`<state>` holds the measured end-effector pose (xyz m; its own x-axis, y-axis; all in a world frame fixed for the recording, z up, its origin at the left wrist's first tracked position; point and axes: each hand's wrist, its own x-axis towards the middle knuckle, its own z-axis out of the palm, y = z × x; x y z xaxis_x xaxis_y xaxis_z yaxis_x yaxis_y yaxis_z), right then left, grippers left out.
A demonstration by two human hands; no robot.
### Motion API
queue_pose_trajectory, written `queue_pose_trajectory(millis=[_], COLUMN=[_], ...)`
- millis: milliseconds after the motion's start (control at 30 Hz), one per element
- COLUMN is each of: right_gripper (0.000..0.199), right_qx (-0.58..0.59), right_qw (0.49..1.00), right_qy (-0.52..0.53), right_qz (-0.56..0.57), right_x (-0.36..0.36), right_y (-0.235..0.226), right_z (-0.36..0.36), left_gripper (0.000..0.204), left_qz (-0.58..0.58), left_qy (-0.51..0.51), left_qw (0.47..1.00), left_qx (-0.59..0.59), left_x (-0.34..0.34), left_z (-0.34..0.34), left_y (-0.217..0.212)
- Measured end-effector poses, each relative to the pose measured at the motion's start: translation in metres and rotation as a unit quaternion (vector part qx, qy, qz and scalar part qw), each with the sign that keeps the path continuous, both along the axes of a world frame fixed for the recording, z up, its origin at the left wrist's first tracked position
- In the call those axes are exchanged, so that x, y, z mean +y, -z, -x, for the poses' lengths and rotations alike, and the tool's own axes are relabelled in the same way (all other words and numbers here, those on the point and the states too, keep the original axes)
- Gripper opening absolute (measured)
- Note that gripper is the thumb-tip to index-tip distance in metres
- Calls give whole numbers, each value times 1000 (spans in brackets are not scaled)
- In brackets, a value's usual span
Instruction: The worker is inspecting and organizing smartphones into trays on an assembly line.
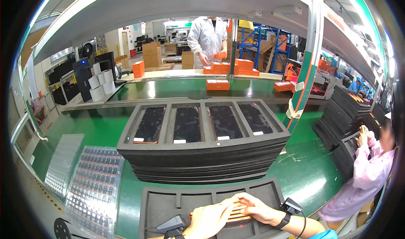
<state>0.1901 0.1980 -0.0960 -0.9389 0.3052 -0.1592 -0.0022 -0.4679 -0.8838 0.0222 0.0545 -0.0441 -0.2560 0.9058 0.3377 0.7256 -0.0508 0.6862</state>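
At six o'clock, the left hand (209, 219) and right hand (257, 209) lie flat, fingers together, pressing an orange-edged phone (238, 217) into the near grey foam tray (168, 205). At twelve o'clock of it, on the green worktop (303, 171), a foam tray stack (202, 154) holds four dark phones; clear blister trays (95, 184) sit at nine.

Stacked foam trays (202, 163) lie behind the near tray (168, 205); blister sheets (95, 184) left.

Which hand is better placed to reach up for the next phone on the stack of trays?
Probably the right hand. It lies a little farther forward on the near tray than the left hand, closer to the stack and to the phones on its top tray. Both hands rest on the same flat item, so neither is free.
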Motion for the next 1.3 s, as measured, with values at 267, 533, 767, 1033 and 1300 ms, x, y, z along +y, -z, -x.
queue_pose_trajectory(millis=[267, 533, 767, 1033, 1300], right_gripper=[46, 34, 23, 15, 25], right_qx=[12, 117, 61, 104, 104], right_qw=[999, 861, 840, 906, 964], right_qy=[24, 136, 195, 290, 176], right_qz=[-40, -476, -502, -289, -167], right_x=[-4, -19, -34, -24, -13], right_y=[7, -21, -25, -20, -18], right_z=[-6, 2, 2, -9, -25], left_gripper=[22, 16, 17, 28, 24], left_qz=[11, 2, -6, 12, -34], left_qy=[28, 40, 41, 43, 32], left_qw=[999, 999, 997, 999, 999], left_qx=[44, 27, 63, 28, -14], left_x=[-2, -4, -4, -4, -1], left_z=[-4, -4, 0, -4, -6], left_y=[-3, -5, 2, -8, -4])
